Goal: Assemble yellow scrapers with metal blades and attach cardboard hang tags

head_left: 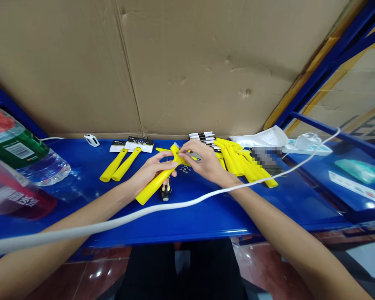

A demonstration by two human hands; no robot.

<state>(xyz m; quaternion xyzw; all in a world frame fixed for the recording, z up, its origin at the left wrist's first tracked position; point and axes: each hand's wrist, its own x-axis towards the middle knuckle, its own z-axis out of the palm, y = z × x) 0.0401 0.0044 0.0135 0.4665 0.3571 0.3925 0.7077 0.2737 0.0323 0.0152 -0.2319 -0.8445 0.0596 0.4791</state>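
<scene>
My left hand (160, 166) is closed around a yellow scraper-like tool (156, 186), whose wide handle slants down toward the table's front edge. At its upper end, my right hand (201, 157) has thumb and finger pinched together at the tool's head. Whatever small piece lies between those fingertips is hidden. Below the tool a black-and-yellow screwdriver (166, 191) lies partly covered by my left hand. Several tiny metal rings or nuts (185, 169) are scattered on the blue surface beneath my right hand.
Two yellow handled tools (124, 165) with cards lie left; a pile of similar tools (237, 160) lies right. A white cable (187, 203) crosses in front of my forearms. Bottles (21, 152) stand left on the blue table (203, 221). Cardboard (187, 71) closes off the back.
</scene>
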